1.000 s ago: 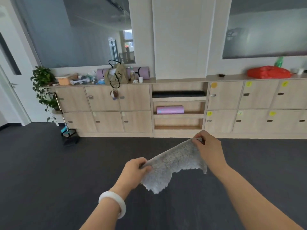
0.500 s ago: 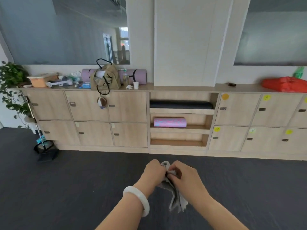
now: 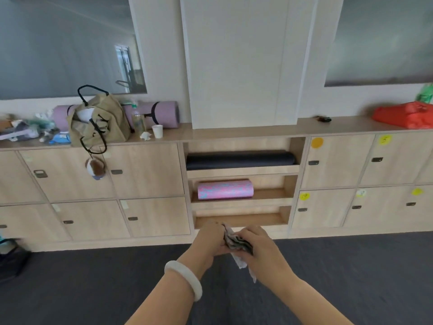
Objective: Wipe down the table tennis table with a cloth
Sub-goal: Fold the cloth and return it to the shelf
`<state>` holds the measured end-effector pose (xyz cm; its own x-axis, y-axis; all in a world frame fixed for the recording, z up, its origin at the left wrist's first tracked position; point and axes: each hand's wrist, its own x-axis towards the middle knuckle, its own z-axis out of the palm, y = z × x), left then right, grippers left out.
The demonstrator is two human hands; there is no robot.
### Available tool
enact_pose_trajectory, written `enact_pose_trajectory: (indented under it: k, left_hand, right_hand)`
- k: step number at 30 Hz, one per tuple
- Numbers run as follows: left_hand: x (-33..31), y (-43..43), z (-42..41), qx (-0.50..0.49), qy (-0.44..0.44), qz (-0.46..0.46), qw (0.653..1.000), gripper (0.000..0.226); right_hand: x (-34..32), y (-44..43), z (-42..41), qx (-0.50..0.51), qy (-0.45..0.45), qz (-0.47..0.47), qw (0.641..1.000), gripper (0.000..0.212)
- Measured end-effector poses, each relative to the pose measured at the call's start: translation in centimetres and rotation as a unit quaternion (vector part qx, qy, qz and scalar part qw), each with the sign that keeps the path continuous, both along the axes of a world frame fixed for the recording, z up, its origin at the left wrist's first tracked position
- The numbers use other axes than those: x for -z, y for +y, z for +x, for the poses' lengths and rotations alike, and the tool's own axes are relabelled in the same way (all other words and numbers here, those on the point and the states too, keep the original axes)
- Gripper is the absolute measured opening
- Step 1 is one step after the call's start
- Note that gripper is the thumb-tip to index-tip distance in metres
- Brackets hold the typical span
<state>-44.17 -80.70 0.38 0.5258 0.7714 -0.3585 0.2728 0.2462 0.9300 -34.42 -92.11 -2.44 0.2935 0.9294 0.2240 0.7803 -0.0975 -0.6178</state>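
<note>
Both of my hands meet low in front of me, above the dark grey carpet floor (image 3: 70,289). My left hand (image 3: 210,240) and right hand (image 3: 260,249) are pressed close together, with the grey cloth (image 3: 234,241) bunched into a wad between them. The fingers (image 3: 251,231) of each hand are curled round that wad and clamped on it. A pale loose end of the cloth hangs down below my right hand. A white bangle (image 3: 185,277) sits on my left wrist.

Beyond my hands a long wooden locker unit (image 3: 145,170) runs along the wall. Its middle section is open shelving. A black rolled mat (image 3: 239,158) lies on the top shelf, and a pink foam roller (image 3: 225,190) lies on the shelf below it. On top of the unit, to the left, a tan bag (image 3: 100,123) with black handles stands in front of a purple yoga mat (image 3: 159,113). A white paper cup (image 3: 157,131) stands just beside them. Far to the right on the same top lies a red plastic bag (image 3: 405,114). Round yellow stickers mark several of the locker doors on the right.
</note>
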Motion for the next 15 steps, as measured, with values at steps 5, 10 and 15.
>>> enact_pose_trajectory:
  k: [5,10,15]
  left_hand:
    - [-0.9,8.6,6.9,-0.047,-0.019,-0.035,0.998,0.033]
    - [0.6,17.1,9.8,-0.031,0.035,0.087,0.995,0.076]
    - [1.8,28.4,12.6,0.004,-0.088,0.046,0.995,0.052]
  right_hand:
    - [-1.2,10.1,9.1,-0.004,0.078,0.013,0.997,0.033]
    - [-2.2,20.3,15.2,0.033,0.113,0.032,0.993,0.032]
    - [-3.6,31.1,19.9,0.018,0.236,0.025,0.971,0.024]
